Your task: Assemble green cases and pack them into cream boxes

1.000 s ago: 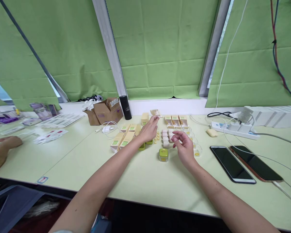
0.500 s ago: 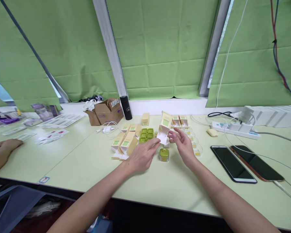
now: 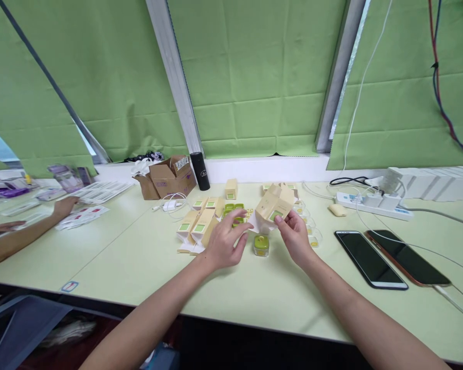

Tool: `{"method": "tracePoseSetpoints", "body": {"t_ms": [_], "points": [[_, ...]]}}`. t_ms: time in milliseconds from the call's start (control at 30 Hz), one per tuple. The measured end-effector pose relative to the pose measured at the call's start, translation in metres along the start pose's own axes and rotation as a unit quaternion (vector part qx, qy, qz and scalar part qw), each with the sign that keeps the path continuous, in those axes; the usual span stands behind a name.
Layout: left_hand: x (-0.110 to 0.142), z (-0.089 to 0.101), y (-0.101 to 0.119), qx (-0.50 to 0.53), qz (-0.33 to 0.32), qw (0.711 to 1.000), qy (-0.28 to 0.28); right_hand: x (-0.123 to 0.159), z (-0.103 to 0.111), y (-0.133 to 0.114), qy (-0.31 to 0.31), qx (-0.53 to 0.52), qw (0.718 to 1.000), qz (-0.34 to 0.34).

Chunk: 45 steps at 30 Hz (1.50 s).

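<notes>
Green blinds (image 3: pixel 254 77) are filling the upper frame, with a pale desk (image 3: pixel 119 267) running beneath. Compared with half a second ago, the right hand (image 3: pixel 294 237) is now gripping the box (image 3: pixel 272 203), tilted, just right of centre, and the left hand (image 3: pixel 227 239) is no longer holding it. That is leaving the left hand free beside the box's white flap, its fingers curving wide apart; whether they are touching it, I cannot tell. At far left, a co-worker's hand (image 3: pixel 65 205) is now reaching toward a white tray (image 3: pixel 106 191).

Counting: four boxes (image 3: pixel 203 228) are clustering left of centre, one more box (image 3: pixel 231 189) is standing behind, one jar (image 3: pixel 261 245) is sitting at centre, two phones (image 3: pixel 370 259) are lying at right. Hands are partly hiding the green lids (image 3: pixel 229 207) and clear cups (image 3: pixel 314 239), defeating a count.
</notes>
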State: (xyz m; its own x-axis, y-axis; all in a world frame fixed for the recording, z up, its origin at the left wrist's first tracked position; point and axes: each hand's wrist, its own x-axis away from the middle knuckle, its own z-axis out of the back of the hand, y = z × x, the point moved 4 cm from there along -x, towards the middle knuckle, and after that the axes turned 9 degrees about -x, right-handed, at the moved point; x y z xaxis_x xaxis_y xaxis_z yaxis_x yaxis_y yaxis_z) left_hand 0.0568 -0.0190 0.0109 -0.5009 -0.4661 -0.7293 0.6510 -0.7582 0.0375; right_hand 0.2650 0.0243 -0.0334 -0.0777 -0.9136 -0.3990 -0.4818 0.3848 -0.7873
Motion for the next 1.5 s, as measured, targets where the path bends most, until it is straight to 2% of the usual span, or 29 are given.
{"method": "tracePoseSetpoints", "body": {"t_ms": [67,233,367,467,567,733,900,1000,1167,1333,1433,1500], "points": [[-0.010,-0.001,-0.001,0.018,0.050,0.998,0.015,0.001,0.001,0.003,0.001,0.013,1.000,0.005],[-0.031,-0.020,-0.004,0.064,0.160,0.985,-0.019,0.005,0.002,0.006,0.010,0.044,0.999,0.022],[-0.038,-0.038,-0.010,0.115,0.196,0.974,-0.027,0.007,-0.003,0.005,-0.031,0.063,0.997,0.042],[-0.037,-0.042,-0.014,0.138,0.185,0.973,-0.001,0.010,-0.006,0.000,-0.042,0.114,0.990,0.068],[-0.032,-0.039,-0.013,0.137,0.136,0.980,0.038,0.013,-0.008,-0.009,-0.039,0.175,0.978,0.104],[-0.016,-0.032,-0.012,0.025,0.071,0.993,0.090,0.017,-0.012,-0.018,-0.050,0.224,0.962,0.150],[-0.009,-0.023,-0.008,-0.067,-0.032,0.974,0.213,0.016,-0.008,-0.013,-0.049,0.276,0.945,0.168],[-0.010,-0.020,-0.006,-0.067,-0.055,0.967,0.240,0.014,-0.007,-0.011,-0.053,0.291,0.938,0.180],[-0.007,-0.020,-0.006,-0.021,-0.062,0.966,0.248,0.014,-0.006,-0.011,-0.045,0.312,0.929,0.195],[-0.007,-0.021,-0.006,0.034,-0.045,0.974,0.220,0.013,-0.004,-0.011,-0.039,0.326,0.922,0.206],[-0.008,-0.025,-0.010,0.103,0.014,0.972,0.211,0.013,-0.004,-0.012,-0.034,0.333,0.918,0.214],[-0.007,-0.031,-0.018,0.185,0.090,0.954,0.217,0.013,-0.004,-0.013,-0.030,0.335,0.917,0.215]]}}
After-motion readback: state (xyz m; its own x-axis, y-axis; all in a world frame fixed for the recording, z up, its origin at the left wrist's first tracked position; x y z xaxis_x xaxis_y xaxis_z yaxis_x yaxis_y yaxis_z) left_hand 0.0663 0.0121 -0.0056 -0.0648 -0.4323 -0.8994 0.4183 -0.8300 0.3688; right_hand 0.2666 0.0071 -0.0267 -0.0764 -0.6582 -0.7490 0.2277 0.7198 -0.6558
